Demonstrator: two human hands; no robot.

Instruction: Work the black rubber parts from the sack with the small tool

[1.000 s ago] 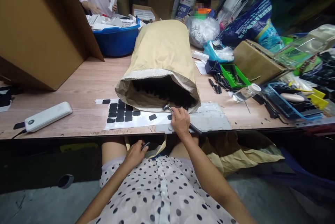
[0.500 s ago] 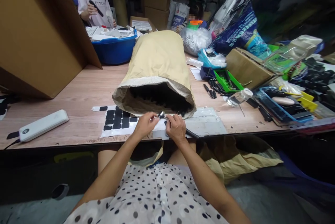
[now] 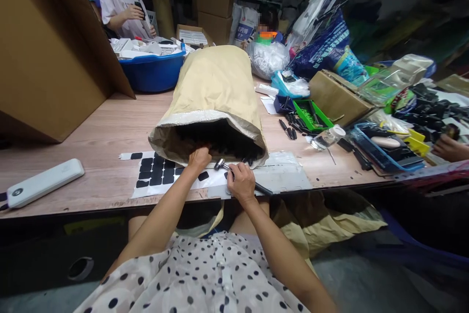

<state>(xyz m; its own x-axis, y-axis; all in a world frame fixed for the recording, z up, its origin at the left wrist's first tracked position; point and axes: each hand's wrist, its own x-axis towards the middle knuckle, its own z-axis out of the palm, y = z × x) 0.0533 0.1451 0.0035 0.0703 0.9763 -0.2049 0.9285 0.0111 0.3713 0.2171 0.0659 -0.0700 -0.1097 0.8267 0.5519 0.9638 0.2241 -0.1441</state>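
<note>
A hammer [image 3: 264, 189] with a small shiny metal head and a dark handle is gripped in my right hand [image 3: 242, 181], its head pointing left just in front of the sack opening. My left hand [image 3: 200, 158] reaches into the mouth of a large tan sack [image 3: 216, 78] that lies on the table towards me. Its fingertips are hidden in there. Dark pieces [image 3: 234, 139], too shadowed to make out singly, fill the sack's inside. Below my hands lies a white sheet [image 3: 141, 192] with rows of black rounded-square stickers [image 3: 157, 171].
A white power bank [image 3: 46, 183] lies at left, near a tall cardboard box [image 3: 54, 59]. Behind stands a blue basin [image 3: 154, 73] of white boxes. To the right are a green tray [image 3: 313, 115], a clear jar [image 3: 327, 138] and a co-worker's hand [image 3: 451, 148]. Another person stands behind.
My left hand has moved from beside the hammer head into the sack's mouth. The hammer stays in my right hand. A co-worker's hand has appeared at the right edge.
</note>
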